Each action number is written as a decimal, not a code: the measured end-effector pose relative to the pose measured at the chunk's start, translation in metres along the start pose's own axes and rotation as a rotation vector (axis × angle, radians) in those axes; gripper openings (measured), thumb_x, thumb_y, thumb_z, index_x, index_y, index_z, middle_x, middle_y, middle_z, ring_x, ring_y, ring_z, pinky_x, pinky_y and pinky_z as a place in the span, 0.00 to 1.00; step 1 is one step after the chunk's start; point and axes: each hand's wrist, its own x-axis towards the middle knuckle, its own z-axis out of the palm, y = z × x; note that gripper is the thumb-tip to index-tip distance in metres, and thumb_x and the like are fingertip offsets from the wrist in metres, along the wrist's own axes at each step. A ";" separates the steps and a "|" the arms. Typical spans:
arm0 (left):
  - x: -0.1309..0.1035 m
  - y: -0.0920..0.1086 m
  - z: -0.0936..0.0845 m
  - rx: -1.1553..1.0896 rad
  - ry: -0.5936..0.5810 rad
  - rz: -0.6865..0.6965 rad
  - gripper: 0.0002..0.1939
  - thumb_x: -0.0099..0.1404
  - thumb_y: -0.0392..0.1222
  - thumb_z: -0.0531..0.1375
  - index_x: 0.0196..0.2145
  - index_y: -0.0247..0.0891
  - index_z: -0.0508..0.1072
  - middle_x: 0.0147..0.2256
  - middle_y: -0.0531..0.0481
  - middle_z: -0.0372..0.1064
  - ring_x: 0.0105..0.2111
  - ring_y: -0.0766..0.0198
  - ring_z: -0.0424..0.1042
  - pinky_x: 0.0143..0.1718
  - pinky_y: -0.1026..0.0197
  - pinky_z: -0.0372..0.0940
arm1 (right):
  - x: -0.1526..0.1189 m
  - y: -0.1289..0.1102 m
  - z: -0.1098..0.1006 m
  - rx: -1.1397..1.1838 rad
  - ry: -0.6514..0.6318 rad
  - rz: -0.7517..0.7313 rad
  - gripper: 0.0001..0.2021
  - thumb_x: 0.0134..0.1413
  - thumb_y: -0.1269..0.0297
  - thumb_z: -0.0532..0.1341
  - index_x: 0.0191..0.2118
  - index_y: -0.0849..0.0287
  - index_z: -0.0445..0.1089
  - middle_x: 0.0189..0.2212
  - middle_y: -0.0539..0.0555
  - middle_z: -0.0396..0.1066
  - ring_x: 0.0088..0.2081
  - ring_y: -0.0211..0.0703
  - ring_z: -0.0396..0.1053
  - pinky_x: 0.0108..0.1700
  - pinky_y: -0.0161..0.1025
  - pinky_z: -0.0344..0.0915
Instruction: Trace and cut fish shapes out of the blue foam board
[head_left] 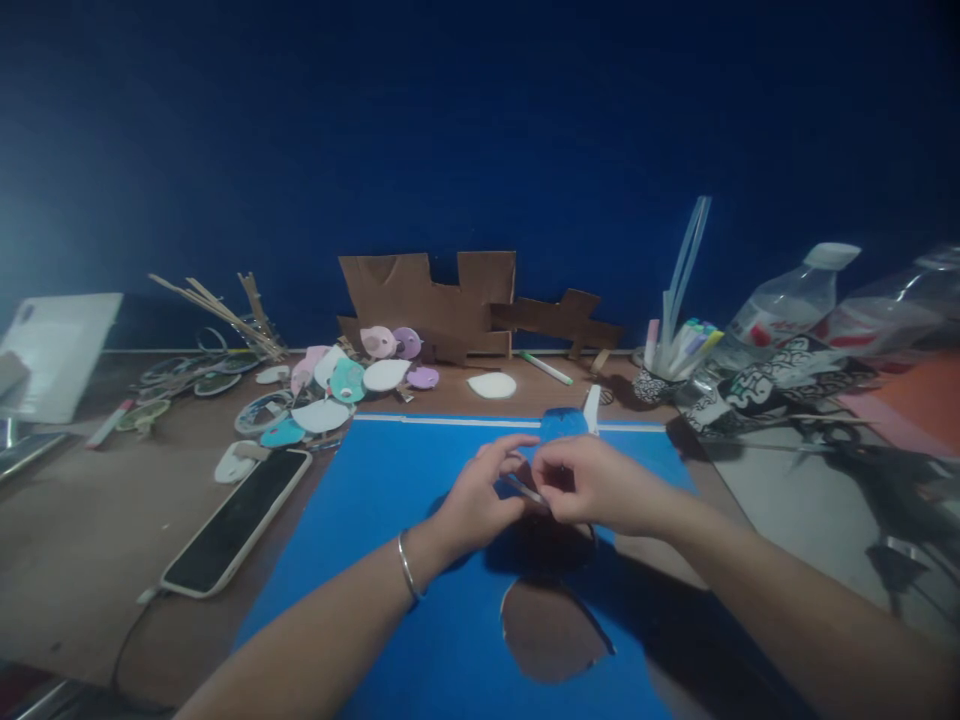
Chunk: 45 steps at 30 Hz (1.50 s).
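Observation:
Both hands meet over a blue sheet [375, 560] on the table. Between them is a thin pale strip [523, 488]. My left hand [484, 495], with a silver bangle at the wrist, has its fingers curled round the strip's left end. My right hand [589, 482] pinches the strip's other end between thumb and forefinger. Beneath the hands lies a dark piece [555, 545], partly hidden and in shadow. Nearer to me, a brown leaf-shaped cardboard piece [551, 630] rests flat on the sheet. Just beyond the hands are a small blue object [564, 424] and a white-tipped tool [592, 408].
A phone [238, 522] lies at left, near several painted cut-outs [322, 416]. Cut cardboard [427, 305] leans on the blue wall. A white leaf shape [493, 385] and a green marker [546, 368] lie before it. A pen cup [660, 385] and plastic bottles [787, 300] stand at right.

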 end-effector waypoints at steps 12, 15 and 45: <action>0.003 -0.002 -0.001 -0.011 0.020 0.036 0.31 0.51 0.34 0.65 0.52 0.42 0.63 0.30 0.53 0.71 0.36 0.63 0.69 0.48 0.57 0.58 | -0.003 0.007 -0.005 0.108 -0.019 0.020 0.08 0.50 0.67 0.55 0.24 0.58 0.68 0.22 0.49 0.69 0.24 0.36 0.65 0.28 0.34 0.60; 0.002 -0.003 0.000 -0.021 0.016 0.025 0.31 0.51 0.33 0.64 0.53 0.42 0.63 0.31 0.52 0.71 0.37 0.63 0.70 0.46 0.57 0.59 | -0.003 0.008 -0.002 0.098 -0.009 0.027 0.08 0.49 0.68 0.55 0.23 0.57 0.67 0.21 0.49 0.68 0.24 0.36 0.65 0.28 0.34 0.60; 0.002 0.000 -0.002 -0.007 -0.009 0.025 0.30 0.52 0.31 0.62 0.53 0.41 0.62 0.32 0.51 0.72 0.35 0.63 0.70 0.44 0.58 0.61 | 0.000 0.001 0.005 0.007 0.097 -0.045 0.06 0.41 0.75 0.55 0.20 0.58 0.63 0.19 0.48 0.65 0.23 0.35 0.60 0.26 0.32 0.54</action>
